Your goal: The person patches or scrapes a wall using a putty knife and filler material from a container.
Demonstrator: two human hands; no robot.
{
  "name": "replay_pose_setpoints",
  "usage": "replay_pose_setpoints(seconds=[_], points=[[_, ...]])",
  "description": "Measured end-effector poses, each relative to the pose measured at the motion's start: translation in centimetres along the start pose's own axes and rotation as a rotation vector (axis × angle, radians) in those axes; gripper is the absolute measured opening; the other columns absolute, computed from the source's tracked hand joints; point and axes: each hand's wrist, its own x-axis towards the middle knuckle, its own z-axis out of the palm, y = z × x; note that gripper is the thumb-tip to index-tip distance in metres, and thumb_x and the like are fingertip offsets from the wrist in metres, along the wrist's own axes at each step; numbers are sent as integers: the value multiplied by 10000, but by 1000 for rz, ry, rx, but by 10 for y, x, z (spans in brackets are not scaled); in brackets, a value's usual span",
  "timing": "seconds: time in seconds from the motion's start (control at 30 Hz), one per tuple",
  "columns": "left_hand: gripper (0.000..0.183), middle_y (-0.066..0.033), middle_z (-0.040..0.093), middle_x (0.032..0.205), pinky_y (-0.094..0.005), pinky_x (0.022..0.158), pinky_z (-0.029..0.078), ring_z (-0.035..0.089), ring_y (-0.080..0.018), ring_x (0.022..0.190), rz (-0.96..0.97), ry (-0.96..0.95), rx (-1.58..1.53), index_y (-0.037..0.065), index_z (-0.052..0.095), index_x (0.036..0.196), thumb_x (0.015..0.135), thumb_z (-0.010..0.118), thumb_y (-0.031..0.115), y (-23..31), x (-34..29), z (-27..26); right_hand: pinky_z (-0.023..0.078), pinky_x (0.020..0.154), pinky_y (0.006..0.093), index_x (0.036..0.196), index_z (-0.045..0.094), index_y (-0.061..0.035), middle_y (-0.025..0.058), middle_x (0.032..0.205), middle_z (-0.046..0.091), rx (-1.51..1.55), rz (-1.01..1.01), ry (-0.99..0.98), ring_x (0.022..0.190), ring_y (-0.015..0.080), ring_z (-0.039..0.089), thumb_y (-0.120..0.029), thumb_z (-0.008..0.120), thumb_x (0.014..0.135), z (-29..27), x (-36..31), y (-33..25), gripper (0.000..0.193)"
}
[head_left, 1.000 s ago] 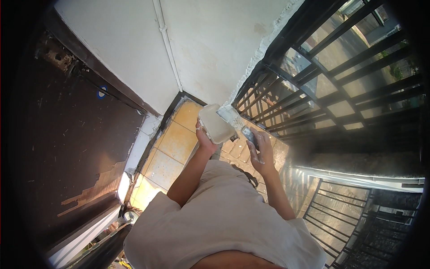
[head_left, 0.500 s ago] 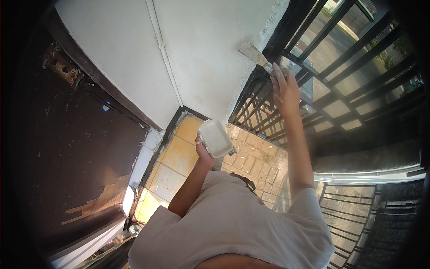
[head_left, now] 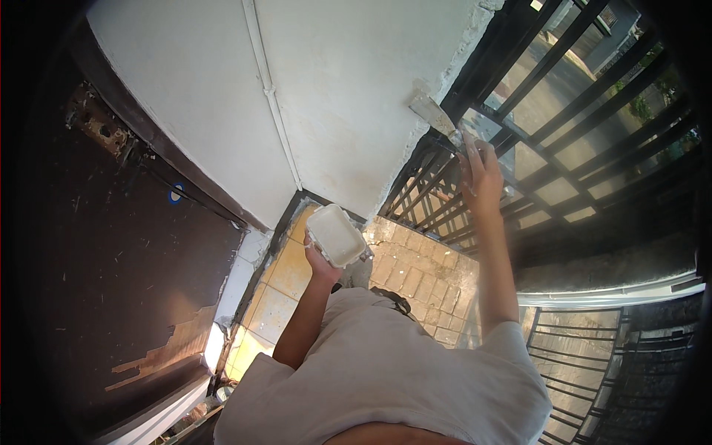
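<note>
A small white rectangular tub (head_left: 335,235), coated inside with pale paste, rests in my left hand (head_left: 320,261), whose fingers wrap its left side and underside. My right hand (head_left: 482,172) is closed round the handle of a putty knife (head_left: 434,115). The flat blade lies against the white wall (head_left: 348,96), close to its rough, chipped right edge, over a slightly darker patch. White smears mark the fingers of my right hand. Part of the knife's handle is hidden by those fingers.
Right of the wall edge stands a black metal gate (head_left: 549,126) with bars. A scuffed dark brown door (head_left: 141,259) is at the left. A white pipe (head_left: 271,96) runs down the wall. Yellow tiles (head_left: 288,274) and brick paving (head_left: 415,267) lie below.
My right hand and the putty knife have shifted slightly down and to the right in the picture. The tub in my left hand has moved a little left.
</note>
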Motion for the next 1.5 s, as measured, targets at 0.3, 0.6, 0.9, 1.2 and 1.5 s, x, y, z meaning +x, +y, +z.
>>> replay_pose_setpoints(seconds=[0.3,0.6,0.9,1.2,1.5], points=[[636,-78,558,1349,-513,1028,467,555,-300,1234,17,19,55,162,475,1411,976,387,617,10,5,-3,546,718,404,1355,584,-125,134,1078,601,-39,-1,-19,909,322,639,-36,677,869,0,6,-4,502],[645,-95,583,1330,-509,997,496,584,-315,1201,16,22,24,142,494,1401,969,402,612,17,1,6,543,736,410,1355,588,-133,134,1091,608,-50,-22,14,945,323,637,-34,687,861,-1,8,1,513],[597,-105,588,1320,-537,1007,481,588,-337,1183,10,2,-3,134,508,1380,990,370,566,22,0,6,546,736,410,1355,591,-141,132,1090,617,-52,-25,18,941,324,642,-46,688,868,-6,12,-6,506],[655,-102,560,1367,-545,1027,465,566,-330,1228,78,56,73,139,467,1423,969,379,604,22,-2,0,522,715,392,1300,632,-127,112,1030,611,-63,-22,102,868,286,643,-17,691,863,-8,4,6,455],[629,-91,560,1366,-534,1026,471,556,-313,1245,41,-24,26,157,473,1421,977,391,595,19,-9,0,534,747,408,1346,600,-142,132,1073,607,-73,-57,54,922,322,629,-29,672,868,-3,17,-1,496]])
